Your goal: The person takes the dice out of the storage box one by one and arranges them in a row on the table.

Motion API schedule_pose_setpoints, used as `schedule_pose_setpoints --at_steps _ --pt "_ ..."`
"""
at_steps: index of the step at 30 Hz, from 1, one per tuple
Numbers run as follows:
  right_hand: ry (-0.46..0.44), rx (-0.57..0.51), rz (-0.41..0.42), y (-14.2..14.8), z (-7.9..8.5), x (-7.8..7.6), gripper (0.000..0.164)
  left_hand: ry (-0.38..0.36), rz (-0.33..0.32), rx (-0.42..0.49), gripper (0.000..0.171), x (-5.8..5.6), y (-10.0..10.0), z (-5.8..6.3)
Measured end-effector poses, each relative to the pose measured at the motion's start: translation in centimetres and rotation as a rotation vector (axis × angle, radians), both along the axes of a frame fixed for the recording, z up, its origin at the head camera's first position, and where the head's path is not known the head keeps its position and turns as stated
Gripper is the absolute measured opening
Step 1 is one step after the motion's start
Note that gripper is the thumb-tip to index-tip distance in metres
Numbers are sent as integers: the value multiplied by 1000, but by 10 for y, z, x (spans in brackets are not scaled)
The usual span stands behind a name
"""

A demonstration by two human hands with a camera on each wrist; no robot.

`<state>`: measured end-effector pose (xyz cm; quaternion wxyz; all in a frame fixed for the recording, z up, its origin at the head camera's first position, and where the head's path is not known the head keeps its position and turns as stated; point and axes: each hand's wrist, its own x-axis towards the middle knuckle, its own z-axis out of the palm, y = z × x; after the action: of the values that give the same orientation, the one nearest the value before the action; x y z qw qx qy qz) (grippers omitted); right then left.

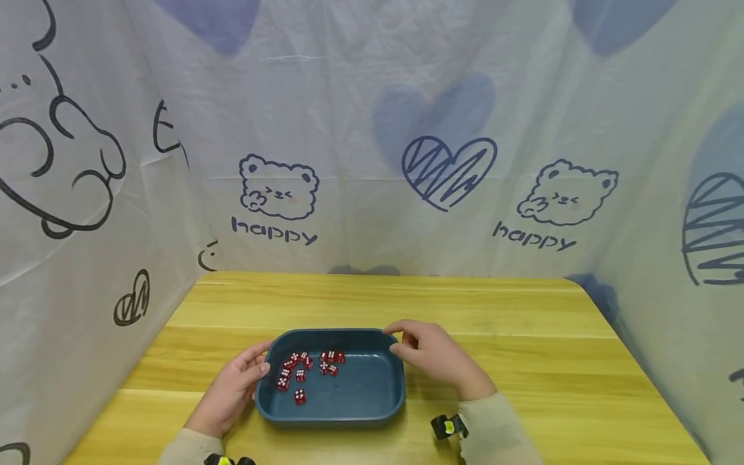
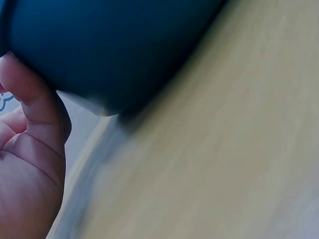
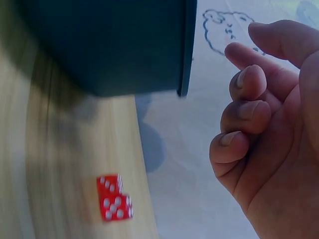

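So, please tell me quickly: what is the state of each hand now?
Left hand: at the bin's left rim; whether it grips cannot be told.
Right hand: open, holding nothing.

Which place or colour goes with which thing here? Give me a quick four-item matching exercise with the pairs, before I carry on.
1. Left hand
2. Right hand
3. Tray
4. Two dice in the right wrist view

A. At the tray's right end
B. Red, on the table
C. Dark blue-green
D. At the tray's left end

Pairs: 1-D; 2-A; 3-C; 4-B
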<state>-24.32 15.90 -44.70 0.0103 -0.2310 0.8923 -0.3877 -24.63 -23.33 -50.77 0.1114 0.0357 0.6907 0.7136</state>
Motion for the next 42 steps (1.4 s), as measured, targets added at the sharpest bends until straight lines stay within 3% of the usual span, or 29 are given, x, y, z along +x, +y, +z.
schedule_pose_setpoints --at_steps 7,17,42 --pt "-23 -5 57 -26 3 -2 27 -5 2 -14 56 2 0 2" --pt "-27 74 123 -65 -2 -8 28 5 2 -19 55 1 0 0" --pt "-32 321 106 -98 -21 -25 23 -8 1 -4 54 -1 2 0"
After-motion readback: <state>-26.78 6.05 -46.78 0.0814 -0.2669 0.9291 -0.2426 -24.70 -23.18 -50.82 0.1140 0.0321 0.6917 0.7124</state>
